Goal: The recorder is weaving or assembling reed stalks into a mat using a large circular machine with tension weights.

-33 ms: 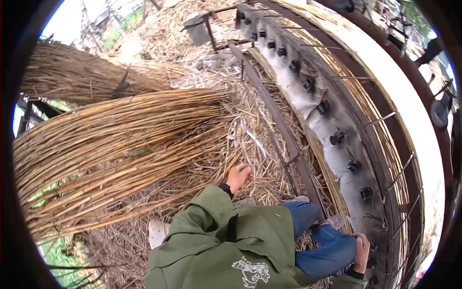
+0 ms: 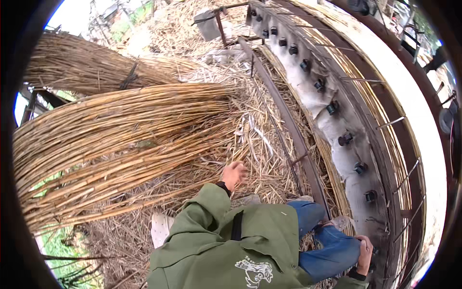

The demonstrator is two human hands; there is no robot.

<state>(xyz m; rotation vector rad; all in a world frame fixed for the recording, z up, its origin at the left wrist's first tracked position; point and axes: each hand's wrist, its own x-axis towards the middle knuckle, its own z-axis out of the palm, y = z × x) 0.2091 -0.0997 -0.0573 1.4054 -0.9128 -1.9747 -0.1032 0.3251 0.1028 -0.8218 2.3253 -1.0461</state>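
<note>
My left hand (image 2: 234, 175) is beside the right-hand ends of a long spread of tan reeds (image 2: 139, 115). Its fingers look bent but are smeared by motion, so I cannot see whether a reed is between them. Resting over the knee of my blue jeans (image 2: 332, 257), my right hand (image 2: 365, 254) is open, its fingers draped across the cloth. The reeds fan out to the left, some in separate strands nearest me.
A darker tied reed bundle (image 2: 96, 65) lies behind the spread. Loose straw (image 2: 260, 168) covers the ground. On my right runs a rusty metal rail (image 2: 284, 111), then a long frame with a pale strip (image 2: 332, 130) bearing several black knobs (image 2: 345, 139). A grey box (image 2: 207, 26) hangs at the far end.
The whole view has shifted slightly, with the frame and rail now a little farther right. My left hand has moved slightly lower and left, and its fingers are more blurred. My right hand stays on the knee.
</note>
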